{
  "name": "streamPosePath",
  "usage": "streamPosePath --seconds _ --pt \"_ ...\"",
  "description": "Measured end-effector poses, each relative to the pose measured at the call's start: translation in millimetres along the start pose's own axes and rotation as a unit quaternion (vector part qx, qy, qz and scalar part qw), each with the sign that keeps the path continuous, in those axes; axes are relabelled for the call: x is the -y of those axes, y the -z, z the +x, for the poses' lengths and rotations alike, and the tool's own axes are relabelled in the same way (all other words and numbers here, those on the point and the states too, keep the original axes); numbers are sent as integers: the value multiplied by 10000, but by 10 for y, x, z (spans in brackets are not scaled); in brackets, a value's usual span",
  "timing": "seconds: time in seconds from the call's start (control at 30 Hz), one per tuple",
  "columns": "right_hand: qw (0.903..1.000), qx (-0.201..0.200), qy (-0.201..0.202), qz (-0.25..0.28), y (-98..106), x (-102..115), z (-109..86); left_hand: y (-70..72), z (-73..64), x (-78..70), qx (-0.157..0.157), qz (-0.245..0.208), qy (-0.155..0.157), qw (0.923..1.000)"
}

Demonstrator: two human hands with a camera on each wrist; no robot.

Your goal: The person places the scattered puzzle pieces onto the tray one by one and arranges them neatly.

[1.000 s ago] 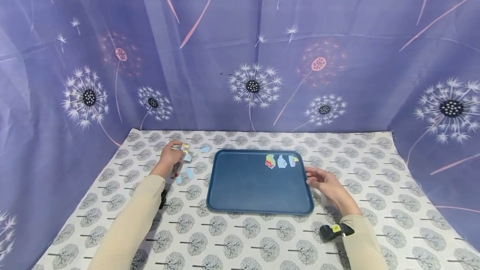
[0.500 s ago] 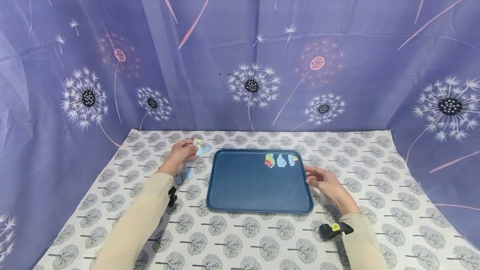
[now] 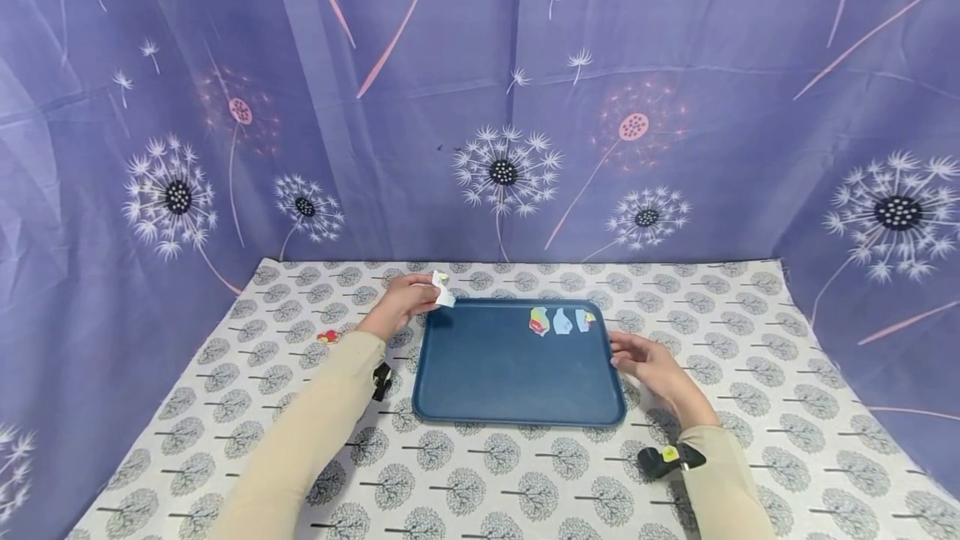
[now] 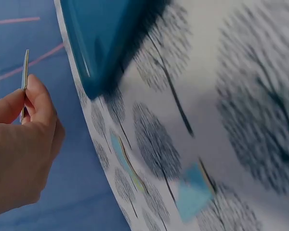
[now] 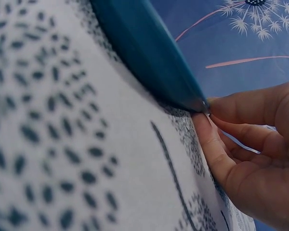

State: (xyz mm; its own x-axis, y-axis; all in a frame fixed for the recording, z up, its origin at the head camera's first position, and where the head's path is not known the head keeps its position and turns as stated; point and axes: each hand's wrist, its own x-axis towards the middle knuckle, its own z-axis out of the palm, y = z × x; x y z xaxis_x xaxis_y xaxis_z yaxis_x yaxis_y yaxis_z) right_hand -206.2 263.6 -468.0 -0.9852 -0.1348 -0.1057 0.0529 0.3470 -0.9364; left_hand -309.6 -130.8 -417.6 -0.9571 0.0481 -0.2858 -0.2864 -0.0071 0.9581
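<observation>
My left hand [image 3: 399, 307] pinches a thin, pale puzzle piece [image 3: 443, 291] between thumb and fingers, at the far left corner of the blue tray [image 3: 517, 422]. In the left wrist view that piece [image 4: 25, 72] stands edge-on, raised off the cloth. My right hand [image 3: 654, 369] holds the tray's right rim; the right wrist view has its thumb and fingertips meeting at the tray's edge [image 5: 183, 91]. Three flat pieces lie in a row at the tray's far right: a red-yellow one [image 3: 539, 322], a light-blue one [image 3: 563, 322] and a blue-yellow one [image 3: 586, 321].
A red piece [image 3: 327, 337] lies on the tree-print cloth [image 3: 480, 490] left of the tray. The left wrist view has two light-blue pieces, one broad [image 4: 195, 192] and one narrow [image 4: 126, 163], on the cloth. A purple dandelion curtain [image 3: 420, 190] hangs behind.
My left hand has lifted the puzzle piece from the scattered ones and carried it right to the tray's far left corner. The right hand stays at the tray's rim.
</observation>
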Motion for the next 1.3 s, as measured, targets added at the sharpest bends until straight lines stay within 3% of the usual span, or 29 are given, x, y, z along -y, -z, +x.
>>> streamPosePath --seconds 0.33,0.47,0.5,0.6,0.7,0.73,0.83,1.3 --pt "9999 11 -94 -90 7 4 3 -395 95 23 139 61 132 9998" --pt "9999 17 -96 -96 7 15 -2 -567 194 90 159 147 71 9997" --pt "9999 26 -84 -93 7 17 -4 -580 312 182 300 103 -41 9995" --pt "9999 7 -94 -84 5 14 -6 -699 372 234 338 277 10 9990" --pt "9999 -10 -117 -75 6 3 -1 -827 378 263 265 525 143 9982" --pt "9999 -2 -96 -94 4 0 0 -892 266 189 123 669 284 9973" --pt "9999 4 -65 -94 4 -9 10 -982 214 188 110 767 288 9966" --pt "10000 -23 -48 -37 0 -11 9 -1179 128 246 342 1112 415 9923"
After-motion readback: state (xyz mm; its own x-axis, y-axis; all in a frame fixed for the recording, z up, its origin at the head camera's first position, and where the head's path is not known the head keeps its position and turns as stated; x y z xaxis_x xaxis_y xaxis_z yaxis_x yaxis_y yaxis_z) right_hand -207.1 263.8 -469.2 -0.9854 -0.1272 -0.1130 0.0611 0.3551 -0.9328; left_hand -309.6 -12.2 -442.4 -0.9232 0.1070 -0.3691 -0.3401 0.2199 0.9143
